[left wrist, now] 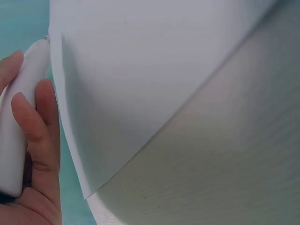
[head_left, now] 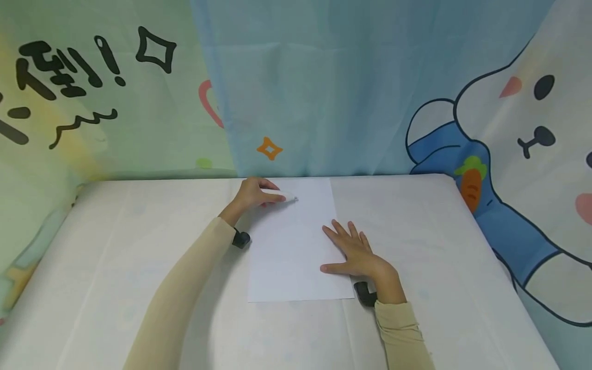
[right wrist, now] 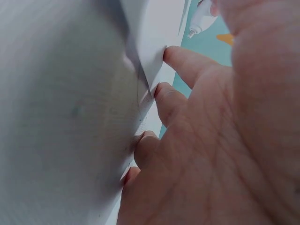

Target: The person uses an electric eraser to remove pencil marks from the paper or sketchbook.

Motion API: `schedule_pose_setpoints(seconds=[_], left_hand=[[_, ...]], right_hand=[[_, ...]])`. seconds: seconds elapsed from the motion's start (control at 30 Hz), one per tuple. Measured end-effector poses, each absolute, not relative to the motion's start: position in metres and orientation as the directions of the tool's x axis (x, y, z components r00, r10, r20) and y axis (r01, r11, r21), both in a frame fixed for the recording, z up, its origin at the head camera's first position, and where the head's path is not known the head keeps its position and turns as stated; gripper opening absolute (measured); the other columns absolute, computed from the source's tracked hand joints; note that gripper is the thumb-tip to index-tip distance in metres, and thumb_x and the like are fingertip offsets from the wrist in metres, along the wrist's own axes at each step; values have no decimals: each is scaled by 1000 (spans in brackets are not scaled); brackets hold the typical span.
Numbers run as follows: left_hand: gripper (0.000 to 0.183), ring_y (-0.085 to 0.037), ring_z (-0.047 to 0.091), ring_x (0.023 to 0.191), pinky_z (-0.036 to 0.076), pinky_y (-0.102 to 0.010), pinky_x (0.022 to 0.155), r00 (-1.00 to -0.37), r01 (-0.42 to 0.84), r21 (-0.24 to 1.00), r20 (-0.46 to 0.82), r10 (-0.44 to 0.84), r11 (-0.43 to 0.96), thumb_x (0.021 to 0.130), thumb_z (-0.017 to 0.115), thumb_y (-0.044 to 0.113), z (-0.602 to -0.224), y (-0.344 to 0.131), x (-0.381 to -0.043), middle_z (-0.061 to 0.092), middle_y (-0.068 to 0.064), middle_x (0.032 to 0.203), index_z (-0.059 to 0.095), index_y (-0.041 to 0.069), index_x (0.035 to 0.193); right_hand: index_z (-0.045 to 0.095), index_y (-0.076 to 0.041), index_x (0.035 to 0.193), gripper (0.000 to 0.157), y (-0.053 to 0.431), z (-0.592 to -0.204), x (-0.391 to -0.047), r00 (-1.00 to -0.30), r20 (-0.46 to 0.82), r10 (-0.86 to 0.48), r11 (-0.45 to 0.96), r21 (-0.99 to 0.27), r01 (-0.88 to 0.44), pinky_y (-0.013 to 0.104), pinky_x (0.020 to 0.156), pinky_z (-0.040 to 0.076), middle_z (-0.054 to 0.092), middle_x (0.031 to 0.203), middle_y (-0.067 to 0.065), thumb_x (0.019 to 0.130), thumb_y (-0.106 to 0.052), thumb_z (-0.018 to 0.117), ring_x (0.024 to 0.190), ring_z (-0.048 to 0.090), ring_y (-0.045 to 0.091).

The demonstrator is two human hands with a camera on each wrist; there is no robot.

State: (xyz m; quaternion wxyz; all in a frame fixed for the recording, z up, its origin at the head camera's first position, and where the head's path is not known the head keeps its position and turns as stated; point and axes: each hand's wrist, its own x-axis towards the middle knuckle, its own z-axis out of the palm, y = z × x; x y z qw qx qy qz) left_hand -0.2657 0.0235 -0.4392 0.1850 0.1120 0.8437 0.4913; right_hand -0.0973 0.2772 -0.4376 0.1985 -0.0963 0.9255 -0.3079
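A blank white sheet of paper [head_left: 291,252] lies on the white-covered table. Near its far left edge my left hand [head_left: 252,195] holds a thick white pen-shaped tool [head_left: 284,195], its narrow tip pointing right, over the paper. The left wrist view shows thumb and fingers curled round the smooth white body of the tool [left wrist: 11,140]; its exact kind is unclear. My right hand [head_left: 355,253] rests with spread fingers on the paper's right edge, some fingertips reaching past it onto the tablecloth. In the right wrist view the tool's tip [right wrist: 192,33] shows beyond the fingers.
The white tablecloth [head_left: 425,231] extends around the paper, with faint creases. Behind the table hangs a printed backdrop [head_left: 314,103] with cartoon drawings. Each wrist carries a small black device, such as the left one [head_left: 241,238].
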Motion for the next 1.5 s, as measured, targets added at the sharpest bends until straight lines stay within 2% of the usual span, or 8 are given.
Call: schedule_pose_setpoints(seconds=[0.47, 0.83, 1.13, 1.33, 1.5], left_hand=[[32, -9, 59, 52, 47, -21, 56, -922, 26, 866, -173, 348, 499, 75, 85, 25, -441, 19, -268, 73, -4, 71, 76, 3, 98], [31, -6, 57, 51, 42, -19, 60, -927, 70, 845, -141, 347, 530, 74, 86, 25, -443, 21, -269, 68, 5, 61, 77, 3, 94], [32, -6, 61, 64, 44, -20, 68, -927, 86, 835, -133, 351, 543, 74, 86, 25, -443, 22, -270, 72, 2, 67, 77, 3, 95], [33, -13, 63, 79, 44, -20, 70, -929, 99, 819, -127, 347, 565, 74, 86, 27, -444, 22, -270, 75, -3, 79, 78, 4, 96], [34, -16, 62, 85, 45, -21, 70, -930, 102, 802, -132, 342, 588, 74, 86, 29, -445, 21, -271, 75, -6, 87, 78, 5, 96]], right_hand=[[23, -3, 154, 100, 277, -439, -98, -903, -310, -298, 796, -603, -56, 63, 112, -9, 6, 161, 23, 80, -43, 77, 145, -11, 49], [24, -3, 154, 100, 276, -438, -97, -906, -305, -294, 795, -604, -54, 63, 112, -9, 7, 161, 23, 79, -42, 78, 145, -11, 49], [24, -3, 154, 99, 276, -438, -98, -907, -303, -294, 801, -595, -61, 64, 112, -8, 7, 161, 23, 80, -42, 77, 144, -10, 50], [23, -3, 154, 100, 277, -438, -98, -905, -306, -297, 802, -595, -62, 63, 112, -9, 6, 161, 23, 80, -43, 77, 145, -11, 49], [23, -3, 154, 99, 277, -438, -98, -904, -301, -303, 797, -600, -68, 63, 112, -9, 7, 161, 23, 81, -43, 77, 145, -10, 49]])
